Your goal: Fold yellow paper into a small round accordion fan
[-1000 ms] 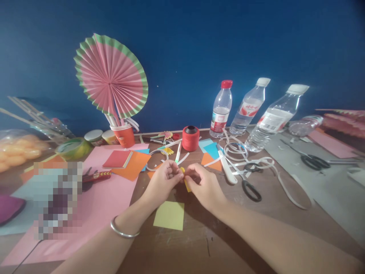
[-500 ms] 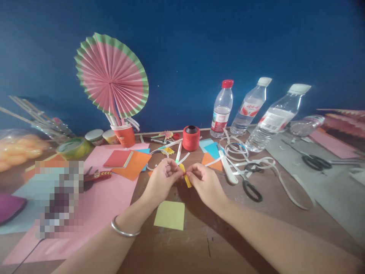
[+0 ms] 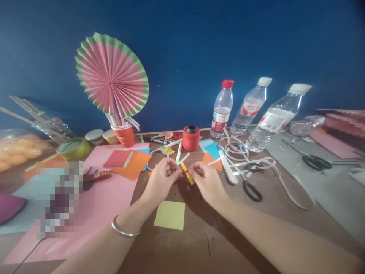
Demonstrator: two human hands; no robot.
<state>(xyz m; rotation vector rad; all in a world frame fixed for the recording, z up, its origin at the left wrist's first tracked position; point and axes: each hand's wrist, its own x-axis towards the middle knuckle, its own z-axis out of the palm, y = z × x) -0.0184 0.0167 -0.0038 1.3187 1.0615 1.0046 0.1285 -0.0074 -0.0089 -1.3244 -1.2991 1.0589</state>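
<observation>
Between my hands is a narrow yellow folded paper strip (image 3: 190, 178), slanting, with a small reddish mark near its middle that looks like thread. My left hand (image 3: 166, 173) has thumb and fingers pinched at the strip's left side. From the right, the fingertips of my right hand (image 3: 203, 176) close on the strip too. A pale yellow paper square (image 3: 170, 215) lies on the table just below. Behind the hands stands a spool of red thread (image 3: 191, 138). Small yellow paper fans (image 3: 168, 150) lie left of the spool.
To the right lie black-handled scissors (image 3: 252, 190), a white-handled cutter (image 3: 228, 169) and curled white strips (image 3: 266, 163). Several water bottles (image 3: 221, 114) line the blue wall. At left are pink paper (image 3: 114, 205), a red cup (image 3: 125, 136) holding a large paper fan (image 3: 114, 76), and coloured squares (image 3: 132, 167).
The yellow strip has turned slightly, its lower end shifting right, and the reddish mark at its middle shows more clearly. Both hands stay almost in place.
</observation>
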